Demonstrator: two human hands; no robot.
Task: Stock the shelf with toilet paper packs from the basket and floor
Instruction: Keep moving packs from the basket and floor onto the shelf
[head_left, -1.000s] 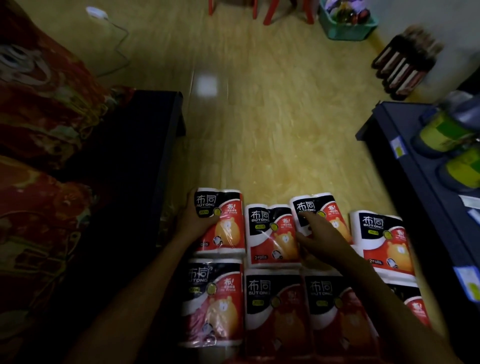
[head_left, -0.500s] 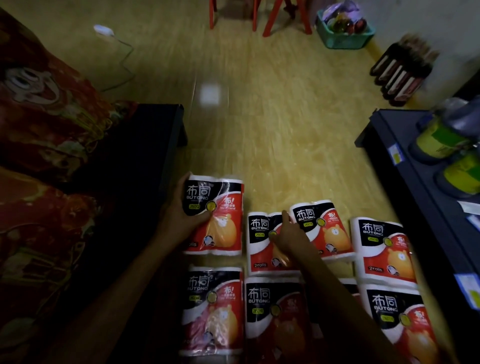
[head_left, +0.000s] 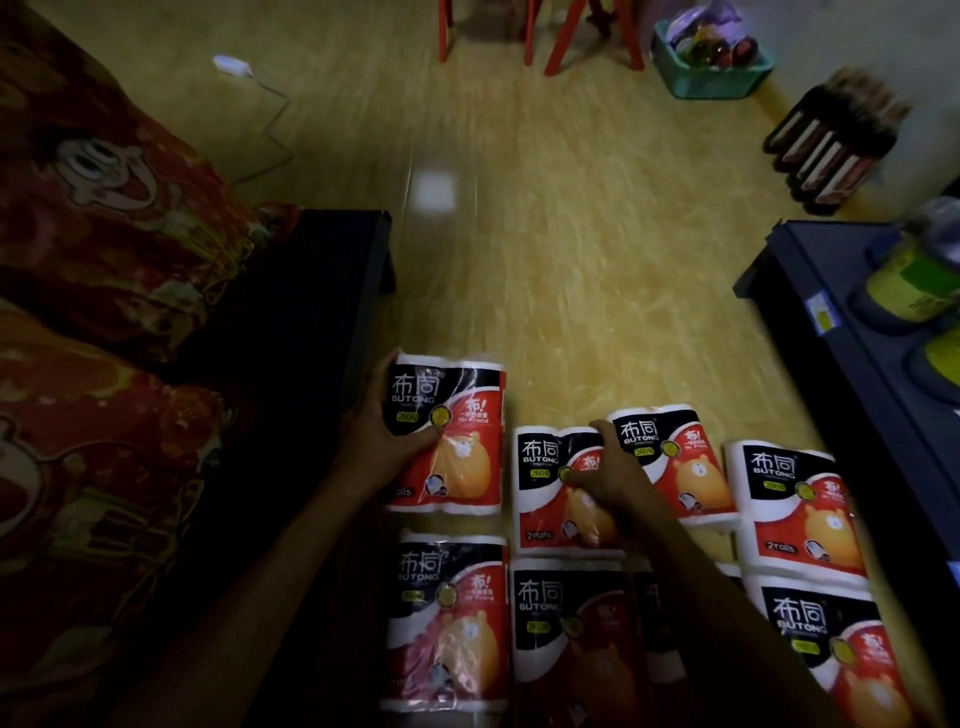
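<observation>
Grips far-left pack (head_left: 457, 441) by its side with left hand (head_left: 384, 441), thumb across the label, likely for lifting shelfward; curls right hand (head_left: 608, 478) over neighbouring pack (head_left: 545, 509), both among rows on the floor (head_left: 571, 260).

Dim, murky foreground; blurred, warped edges

Left hand (head_left: 387, 441) grips far-left pack (head_left: 462, 452); right hand (head_left: 608, 480) grips middle pack (head_left: 545, 499).

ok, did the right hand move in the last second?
Yes. The right hand shifted left: a second ago it was on the tilted pack, now it grips the middle pack beside it.
</observation>
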